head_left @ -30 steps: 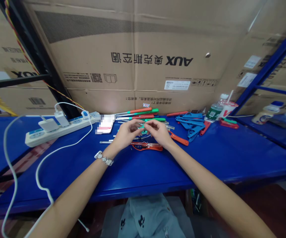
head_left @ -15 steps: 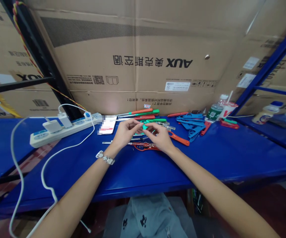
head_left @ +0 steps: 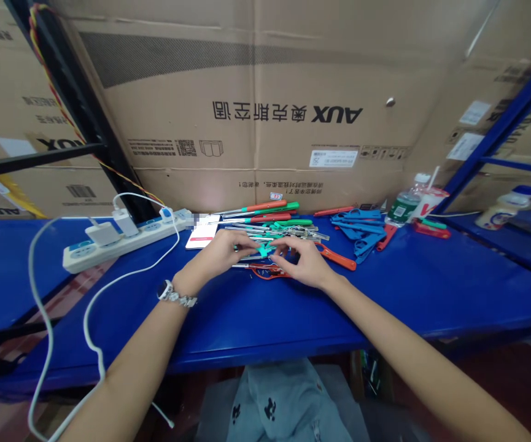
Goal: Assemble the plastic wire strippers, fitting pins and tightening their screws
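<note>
Cardboard (head_left: pixel 288 55) stands behind the blue table (head_left: pixel 265 322) where our left hand (head_left: pixel 221 253) and right hand (head_left: pixel 309 263), both partly curled, flank a small green piece (head_left: pixel 264 250). We cannot tell which hand grips it. An orange handle (head_left: pixel 339 258) lies just beside our right hand, blue handles (head_left: pixel 361 228) beyond.

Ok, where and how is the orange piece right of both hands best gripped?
Probably pinch the orange piece across its right end from the near side: it lies long and slanted, the right hand is by its left end, and blue pieces lie beyond.
</note>
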Tool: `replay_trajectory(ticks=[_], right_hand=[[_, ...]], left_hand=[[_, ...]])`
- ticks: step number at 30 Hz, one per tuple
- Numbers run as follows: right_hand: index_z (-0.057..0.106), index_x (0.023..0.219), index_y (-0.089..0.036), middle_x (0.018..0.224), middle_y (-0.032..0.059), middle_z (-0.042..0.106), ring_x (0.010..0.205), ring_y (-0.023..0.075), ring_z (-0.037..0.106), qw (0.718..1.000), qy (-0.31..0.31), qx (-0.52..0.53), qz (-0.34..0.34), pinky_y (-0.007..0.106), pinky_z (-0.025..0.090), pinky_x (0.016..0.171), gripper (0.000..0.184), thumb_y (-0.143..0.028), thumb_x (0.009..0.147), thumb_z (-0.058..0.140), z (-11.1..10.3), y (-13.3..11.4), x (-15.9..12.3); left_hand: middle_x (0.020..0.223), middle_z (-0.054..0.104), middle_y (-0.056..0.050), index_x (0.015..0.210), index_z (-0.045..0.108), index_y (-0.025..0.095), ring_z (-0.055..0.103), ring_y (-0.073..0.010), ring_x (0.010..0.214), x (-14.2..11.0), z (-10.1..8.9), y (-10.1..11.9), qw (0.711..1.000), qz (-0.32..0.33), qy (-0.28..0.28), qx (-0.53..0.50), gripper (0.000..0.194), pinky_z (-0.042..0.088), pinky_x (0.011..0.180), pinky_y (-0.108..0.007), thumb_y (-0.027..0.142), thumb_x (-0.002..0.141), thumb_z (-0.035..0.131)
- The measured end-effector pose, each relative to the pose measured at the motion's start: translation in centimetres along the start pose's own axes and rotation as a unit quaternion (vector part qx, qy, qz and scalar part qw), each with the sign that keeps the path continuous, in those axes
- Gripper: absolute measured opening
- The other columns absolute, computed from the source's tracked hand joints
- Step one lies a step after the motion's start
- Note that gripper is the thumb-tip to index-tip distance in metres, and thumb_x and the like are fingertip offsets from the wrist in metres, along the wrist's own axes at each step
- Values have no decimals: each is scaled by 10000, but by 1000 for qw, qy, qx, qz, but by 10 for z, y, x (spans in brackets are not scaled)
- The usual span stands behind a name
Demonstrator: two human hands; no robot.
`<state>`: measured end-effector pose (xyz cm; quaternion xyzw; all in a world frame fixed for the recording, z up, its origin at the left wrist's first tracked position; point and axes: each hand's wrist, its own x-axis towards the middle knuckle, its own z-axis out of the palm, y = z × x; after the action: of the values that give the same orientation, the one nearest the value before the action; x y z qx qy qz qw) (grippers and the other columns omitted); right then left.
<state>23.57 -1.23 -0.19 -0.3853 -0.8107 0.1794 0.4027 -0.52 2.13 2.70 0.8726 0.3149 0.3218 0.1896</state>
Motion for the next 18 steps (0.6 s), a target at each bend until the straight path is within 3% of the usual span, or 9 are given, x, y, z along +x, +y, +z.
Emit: replay_trajectory(ticks=[3,7,13,18], right_hand=[[697,960,-220,1000,65,710,994,242,619,990,-43,-134,-23,436,461,924,87,-248,938,617,-6,-2,-11],[669,957,-212,1033,95,668,1044,284,573,962,-63,-265,22,462,420,914,119,-247,980,557,-1,-4,-19],[641,976,-220,1023,80,662,1063,280,572,963,-87,-254,26,487,388,962,199,-333,1038,489,6,-8,-20],[628,1017,-229,1053,63,672,1102,266,582,971,-84,-221,23,494,366,1018,136,-290,1026,506,4,-9,-21]], left_hand=[[787,749,-42,866,821,249,661,-176,696,-8,-3,-6,998,-34,-39,-39,167,528,666,-295,362,869,698],[775,730,-44,841,822,247,658,-181,705,-11,1,-11,996,-52,-60,-46,144,516,647,-291,345,839,716],[766,692,-42,861,823,245,614,-166,672,-10,4,-11,995,-53,-73,-46,141,505,633,-285,308,842,699],[758,687,-34,880,824,248,601,-162,671,-11,2,-9,995,-43,-70,-48,140,499,637,-279,302,849,698]])
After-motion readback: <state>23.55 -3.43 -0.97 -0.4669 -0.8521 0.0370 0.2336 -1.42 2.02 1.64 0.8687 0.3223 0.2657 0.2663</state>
